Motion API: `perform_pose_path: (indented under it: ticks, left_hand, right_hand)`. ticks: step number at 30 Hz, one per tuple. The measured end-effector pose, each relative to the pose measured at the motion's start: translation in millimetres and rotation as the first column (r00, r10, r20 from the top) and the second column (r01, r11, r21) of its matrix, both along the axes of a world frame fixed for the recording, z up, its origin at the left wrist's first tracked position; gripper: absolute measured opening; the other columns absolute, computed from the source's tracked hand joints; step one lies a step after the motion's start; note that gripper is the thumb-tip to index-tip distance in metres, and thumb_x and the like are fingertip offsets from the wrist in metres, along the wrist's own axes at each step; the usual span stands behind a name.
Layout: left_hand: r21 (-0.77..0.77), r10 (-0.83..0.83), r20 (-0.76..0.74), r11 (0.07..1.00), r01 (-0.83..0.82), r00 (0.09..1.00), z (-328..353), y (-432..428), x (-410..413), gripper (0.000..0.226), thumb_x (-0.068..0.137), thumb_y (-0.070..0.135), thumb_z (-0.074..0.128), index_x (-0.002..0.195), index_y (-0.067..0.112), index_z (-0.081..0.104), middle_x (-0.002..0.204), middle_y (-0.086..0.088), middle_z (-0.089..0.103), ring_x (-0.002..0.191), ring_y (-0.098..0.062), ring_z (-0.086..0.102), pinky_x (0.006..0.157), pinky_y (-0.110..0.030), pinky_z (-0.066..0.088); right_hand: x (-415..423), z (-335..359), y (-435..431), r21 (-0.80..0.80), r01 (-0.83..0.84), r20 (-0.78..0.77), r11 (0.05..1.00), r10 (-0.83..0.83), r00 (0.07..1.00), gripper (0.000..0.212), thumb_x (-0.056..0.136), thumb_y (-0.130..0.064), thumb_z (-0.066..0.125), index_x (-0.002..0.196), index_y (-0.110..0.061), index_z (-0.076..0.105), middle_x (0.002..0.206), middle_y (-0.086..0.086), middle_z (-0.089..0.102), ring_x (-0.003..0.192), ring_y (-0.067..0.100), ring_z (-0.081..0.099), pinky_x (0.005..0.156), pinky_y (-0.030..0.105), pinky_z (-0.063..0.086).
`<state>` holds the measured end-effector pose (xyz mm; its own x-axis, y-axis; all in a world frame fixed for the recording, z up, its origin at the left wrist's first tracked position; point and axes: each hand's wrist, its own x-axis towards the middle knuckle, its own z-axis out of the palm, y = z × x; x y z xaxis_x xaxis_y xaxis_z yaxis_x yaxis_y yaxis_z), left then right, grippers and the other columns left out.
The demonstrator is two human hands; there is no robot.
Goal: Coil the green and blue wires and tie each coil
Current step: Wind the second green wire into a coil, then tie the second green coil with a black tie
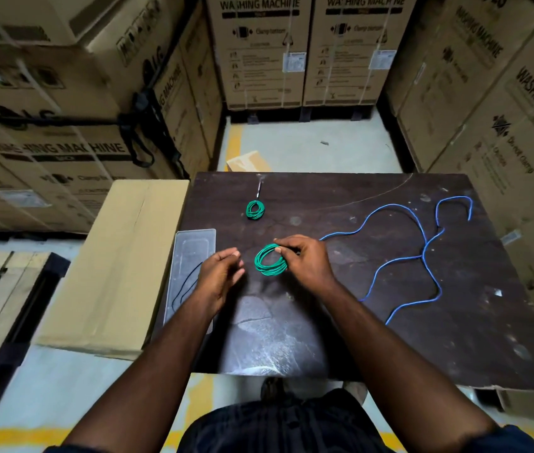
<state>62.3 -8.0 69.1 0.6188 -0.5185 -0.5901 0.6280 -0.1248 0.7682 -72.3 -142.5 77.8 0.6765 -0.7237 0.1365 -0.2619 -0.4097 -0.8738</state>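
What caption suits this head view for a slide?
Right hand holds a green coil, left hand beside it; a second green coil and a loose blue wire lie on the dark table.

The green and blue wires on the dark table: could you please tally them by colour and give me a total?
Green wire coils: 2 (one lying on the dark wooden table, one gripped by the right hand)
Blue wire, loose and uncoiled: 1
Total: 3
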Motion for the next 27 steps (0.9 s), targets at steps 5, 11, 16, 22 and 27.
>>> perform_pose_path:
  ticks: [5,11,16,22,27]
  left_hand:
    - [0.241,0.084,0.202,0.961,-0.133,0.976,-32.2,35.2,18.4,0.011,0.088,0.008,0.058,0.091,0.015,0.066,0.071,-0.002,0.061,0.058,-0.012,0.053,0.051,-0.019,0.044]
    - [0.54,-0.136,0.325,0.839,-0.065,0.936,-82.4,90.5,47.1,0.008,0.085,0.018,0.062,0.084,0.022,0.069,0.093,-0.008,0.072,0.072,-0.022,0.065,0.072,-0.036,0.056]
    - [0.657,-0.284,0.474,0.745,-0.12,0.834,-73.7,106.2,37.2,0.012,0.085,0.014,0.061,0.092,0.012,0.071,0.097,-0.007,0.071,0.094,-0.024,0.064,0.081,-0.023,0.043]
    - [0.696,-0.474,0.583,0.71,-0.104,0.66,-79.3,118.3,38.0,0.024,0.076,-0.001,0.064,0.099,0.002,0.071,0.1,-0.016,0.071,0.095,-0.032,0.066,0.081,-0.022,0.041]
    - [0.671,-0.464,0.626,0.73,-0.13,0.627,-82.4,119.4,38.6,0.028,0.072,-0.006,0.063,0.099,0.001,0.069,0.096,-0.017,0.071,0.089,-0.031,0.067,0.076,-0.019,0.04]
  right_hand:
    - [6.9,-11.8,10.5,0.032,-0.034,-0.055,0.999,0.036,0.998,0.018,0.081,-0.009,0.069,0.099,-0.01,0.075,0.096,0.004,0.073,0.087,0.011,0.066,0.08,0.018,0.048]
    - [6.8,-16.4,16.7,0.053,-0.061,-0.094,0.997,0.066,0.993,0.018,0.083,-0.008,0.068,0.1,-0.01,0.075,0.097,0.005,0.073,0.086,0.01,0.064,0.078,0.014,0.045]
    - [3.9,-21.2,20.7,0.058,-0.089,-0.096,0.994,0.094,0.991,0.019,0.083,-0.007,0.067,0.1,-0.01,0.075,0.096,0.004,0.072,0.085,0.008,0.063,0.077,0.007,0.042]
    - [5.2,-26.8,28.1,0.062,-0.112,-0.111,0.992,0.119,0.987,0.018,0.082,-0.007,0.067,0.098,-0.011,0.075,0.095,0.002,0.072,0.088,0.011,0.065,0.079,0.008,0.043]
    - [5.4,-27.7,31.5,0.065,-0.131,-0.119,0.989,0.138,0.983,0.017,0.082,-0.008,0.067,0.097,-0.009,0.075,0.096,0.005,0.073,0.088,0.012,0.065,0.079,0.009,0.043]
